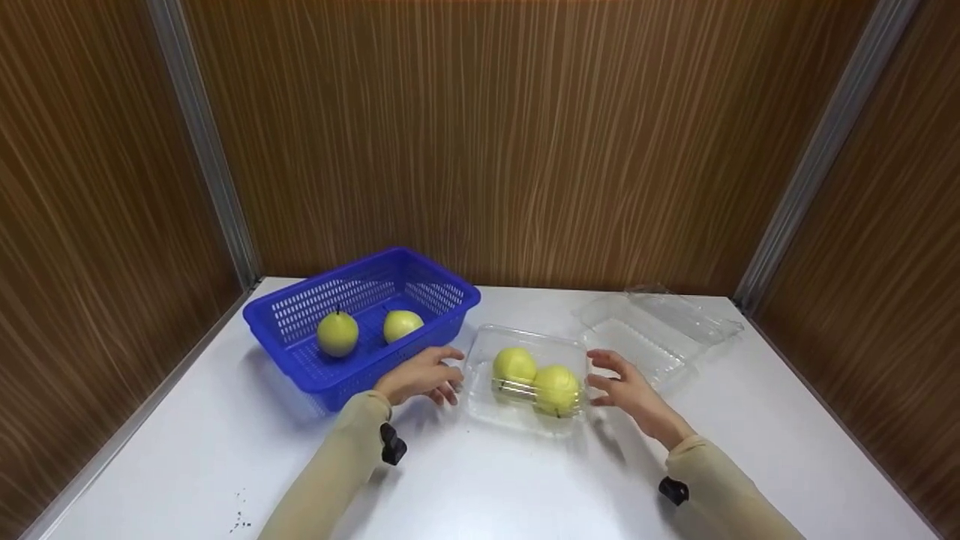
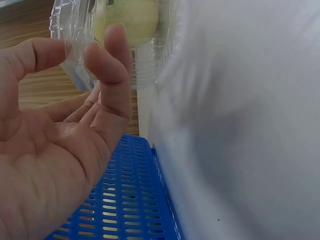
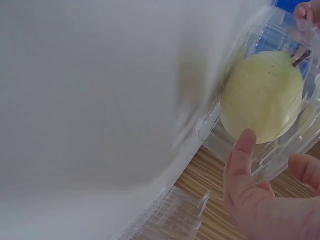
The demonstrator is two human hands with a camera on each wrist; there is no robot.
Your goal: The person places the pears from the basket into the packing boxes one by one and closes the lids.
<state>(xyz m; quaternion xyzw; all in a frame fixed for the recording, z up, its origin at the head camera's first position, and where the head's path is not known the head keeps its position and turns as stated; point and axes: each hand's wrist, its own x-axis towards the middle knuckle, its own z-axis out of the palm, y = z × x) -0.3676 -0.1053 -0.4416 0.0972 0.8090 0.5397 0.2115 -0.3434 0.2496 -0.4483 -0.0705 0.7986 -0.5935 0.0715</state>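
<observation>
A transparent plastic box [image 1: 532, 332] holding two yellow-green pears [image 1: 514, 366] lies on the white table, its lid down over them. My left hand [image 1: 421, 376] is at the box's left side, fingers loosely bent. In the left wrist view its thumb and fingertips [image 2: 116, 37] are spread around the box's edge; contact is hard to tell. Across from it, my right hand [image 1: 628, 394] has its fingers at the right side. The right wrist view shows one fingertip [image 3: 247, 136] by the box wall, in front of a pear [image 3: 265, 95]. Neither hand visibly grips the box.
To the left, a blue perforated basket [image 1: 345, 394] contains two more pears [image 1: 337, 334]. Behind the right hand lies another transparent plastic box [image 1: 652, 341] with its lid raised. Wood-grain panels [image 1: 480, 150] enclose the table's back and sides. Dark specks [image 1: 240, 517] mark the front left.
</observation>
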